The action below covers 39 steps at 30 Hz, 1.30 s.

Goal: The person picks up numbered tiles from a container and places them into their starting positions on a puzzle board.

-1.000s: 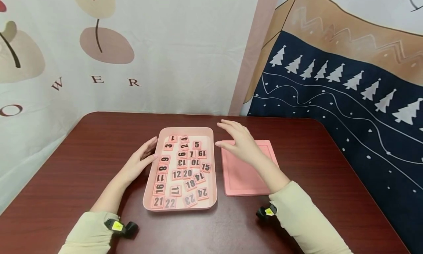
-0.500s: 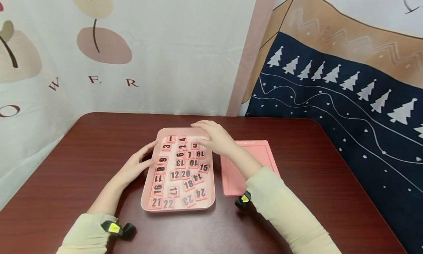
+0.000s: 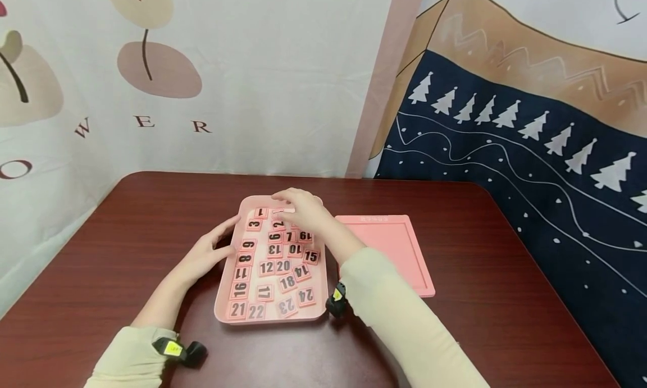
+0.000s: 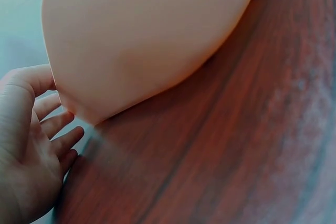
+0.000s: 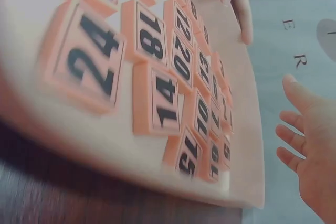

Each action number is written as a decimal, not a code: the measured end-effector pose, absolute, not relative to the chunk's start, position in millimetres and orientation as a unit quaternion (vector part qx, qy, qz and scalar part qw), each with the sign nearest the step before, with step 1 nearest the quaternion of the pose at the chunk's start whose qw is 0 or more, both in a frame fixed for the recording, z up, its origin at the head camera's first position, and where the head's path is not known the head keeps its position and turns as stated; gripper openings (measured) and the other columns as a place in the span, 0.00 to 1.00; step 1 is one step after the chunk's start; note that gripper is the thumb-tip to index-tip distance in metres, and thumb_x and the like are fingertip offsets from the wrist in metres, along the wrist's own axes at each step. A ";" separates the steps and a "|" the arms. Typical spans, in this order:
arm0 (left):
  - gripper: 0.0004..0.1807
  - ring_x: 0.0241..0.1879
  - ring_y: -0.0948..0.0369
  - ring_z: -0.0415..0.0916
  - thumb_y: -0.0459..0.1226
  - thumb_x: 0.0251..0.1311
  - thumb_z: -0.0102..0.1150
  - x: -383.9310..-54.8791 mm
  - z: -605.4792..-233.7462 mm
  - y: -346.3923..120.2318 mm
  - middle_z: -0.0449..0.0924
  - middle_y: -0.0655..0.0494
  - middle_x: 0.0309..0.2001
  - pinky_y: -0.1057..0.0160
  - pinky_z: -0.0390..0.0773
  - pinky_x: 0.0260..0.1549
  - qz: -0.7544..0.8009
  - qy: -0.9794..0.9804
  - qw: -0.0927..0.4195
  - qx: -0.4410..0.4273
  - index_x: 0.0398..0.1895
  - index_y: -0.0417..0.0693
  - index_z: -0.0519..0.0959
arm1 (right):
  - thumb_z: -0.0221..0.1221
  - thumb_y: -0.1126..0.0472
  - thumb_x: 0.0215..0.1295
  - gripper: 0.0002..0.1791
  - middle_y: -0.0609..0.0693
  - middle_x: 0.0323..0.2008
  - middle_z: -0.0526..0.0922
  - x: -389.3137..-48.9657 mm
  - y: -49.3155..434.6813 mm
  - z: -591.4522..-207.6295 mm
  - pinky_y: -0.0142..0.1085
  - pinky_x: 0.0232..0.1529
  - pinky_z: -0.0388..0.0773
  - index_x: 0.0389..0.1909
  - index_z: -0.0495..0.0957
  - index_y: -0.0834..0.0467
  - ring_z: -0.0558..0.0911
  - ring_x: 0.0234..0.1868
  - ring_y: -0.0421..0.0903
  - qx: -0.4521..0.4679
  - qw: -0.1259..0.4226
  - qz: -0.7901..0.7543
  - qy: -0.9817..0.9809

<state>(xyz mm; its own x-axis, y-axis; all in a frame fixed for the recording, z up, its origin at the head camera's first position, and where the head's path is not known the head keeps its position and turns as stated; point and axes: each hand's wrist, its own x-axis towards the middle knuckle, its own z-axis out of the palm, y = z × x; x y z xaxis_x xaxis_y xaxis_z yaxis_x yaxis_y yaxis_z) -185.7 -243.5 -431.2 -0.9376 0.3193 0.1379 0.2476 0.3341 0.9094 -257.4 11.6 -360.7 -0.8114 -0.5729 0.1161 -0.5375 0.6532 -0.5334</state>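
Observation:
A pink tray (image 3: 270, 319) lies in the middle of the table, holding several loose number tiles (image 3: 267, 268) turned various ways. My left hand (image 3: 206, 255) is at the tray's left side, thumb and fingers spread; in the left wrist view its fingertips meet the tray wall (image 4: 142, 40). Over the far end of the tray hovers my right hand (image 3: 305, 213), fingers extended, hiding part of the 4 and 5 tiles. The right wrist view shows the right hand (image 5: 315, 142) with nothing in it, and the 24 tile (image 5: 89, 59) close to the camera.
Right of the tray lies a flat pink frame board (image 3: 391, 250) with a raised border, partly behind the right forearm. The dark red table (image 3: 485, 298) ends at hanging cloths (image 3: 283, 96) at the back and right.
The right hand has moved left, from above the pink board to over the tray's far end. My left hand stays at the tray's left side; the tiles look unmoved.

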 end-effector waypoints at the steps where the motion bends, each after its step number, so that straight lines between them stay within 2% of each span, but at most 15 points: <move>1: 0.39 0.65 0.47 0.55 0.27 0.58 0.55 -185.8 -430.7 -243.4 0.59 0.36 0.68 0.76 0.58 0.52 0.552 0.815 0.033 0.174 0.74 0.44 0.55 | 0.61 0.55 0.65 0.24 0.45 0.59 0.74 -258.6 8.6 -362.2 0.42 0.57 0.65 0.63 0.73 0.50 0.73 0.57 0.44 -0.298 0.037 -0.293 0.908; 7: 0.39 0.66 0.48 0.54 0.27 0.59 0.55 -187.1 -428.6 -242.5 0.57 0.37 0.69 0.76 0.58 0.52 0.559 0.810 0.038 0.175 0.74 0.43 0.54 | 0.60 0.57 0.66 0.23 0.47 0.57 0.75 -267.3 -7.4 -370.2 0.33 0.51 0.70 0.62 0.74 0.52 0.74 0.54 0.43 -0.267 0.061 -0.342 0.899; 15: 0.39 0.66 0.47 0.54 0.27 0.58 0.56 -186.7 -429.1 -244.1 0.58 0.37 0.69 0.76 0.58 0.53 0.558 0.811 0.036 0.175 0.74 0.43 0.55 | 0.61 0.58 0.65 0.21 0.49 0.47 0.78 -270.6 -25.1 -379.5 0.34 0.46 0.72 0.59 0.76 0.53 0.76 0.47 0.44 -0.232 0.063 -0.343 0.908; 18: 0.39 0.66 0.47 0.54 0.27 0.58 0.56 -186.0 -429.3 -244.0 0.58 0.37 0.69 0.76 0.58 0.53 0.555 0.813 0.034 0.174 0.74 0.42 0.55 | 0.61 0.56 0.65 0.21 0.49 0.45 0.78 -271.3 -29.7 -384.4 0.35 0.46 0.71 0.59 0.77 0.51 0.75 0.46 0.44 -0.229 0.054 -0.315 0.920; 23: 0.39 0.66 0.48 0.54 0.27 0.59 0.55 -185.2 -430.7 -242.6 0.57 0.37 0.69 0.76 0.58 0.53 0.557 0.812 0.035 0.171 0.74 0.43 0.55 | 0.61 0.53 0.65 0.21 0.46 0.44 0.79 -271.9 -34.2 -393.3 0.38 0.52 0.65 0.59 0.78 0.47 0.74 0.49 0.44 -0.219 0.022 -0.256 0.941; 27: 0.38 0.67 0.48 0.53 0.27 0.59 0.55 -184.8 -431.0 -241.5 0.57 0.38 0.69 0.75 0.57 0.54 0.561 0.809 0.036 0.173 0.74 0.42 0.55 | 0.60 0.50 0.65 0.21 0.43 0.52 0.78 -272.5 -36.1 -401.3 0.39 0.55 0.62 0.59 0.78 0.44 0.72 0.56 0.45 -0.202 0.009 -0.225 0.953; 31: 0.38 0.67 0.48 0.53 0.27 0.59 0.55 -183.9 -430.7 -242.3 0.57 0.38 0.69 0.75 0.57 0.54 0.560 0.810 0.036 0.171 0.74 0.42 0.55 | 0.59 0.49 0.66 0.21 0.40 0.61 0.73 -272.6 -38.5 -407.5 0.41 0.57 0.61 0.60 0.77 0.42 0.69 0.60 0.46 -0.199 0.007 -0.215 0.956; 39: 0.38 0.66 0.47 0.53 0.27 0.59 0.54 -185.4 -430.6 -244.0 0.57 0.36 0.69 0.76 0.58 0.53 0.560 0.809 0.035 0.175 0.74 0.41 0.55 | 0.57 0.47 0.66 0.21 0.40 0.59 0.74 -272.1 -40.9 -410.9 0.39 0.55 0.60 0.60 0.77 0.40 0.68 0.60 0.45 -0.201 0.000 -0.198 0.959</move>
<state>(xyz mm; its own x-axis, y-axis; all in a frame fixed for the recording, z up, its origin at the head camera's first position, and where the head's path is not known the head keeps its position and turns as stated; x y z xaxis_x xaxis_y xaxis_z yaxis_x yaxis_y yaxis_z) -185.4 -244.0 -430.6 -0.9361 0.3229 0.1396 0.2443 0.3113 0.9184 -272.1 -40.9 -410.9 -0.9196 -0.3848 0.0796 -0.3849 0.8412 -0.3799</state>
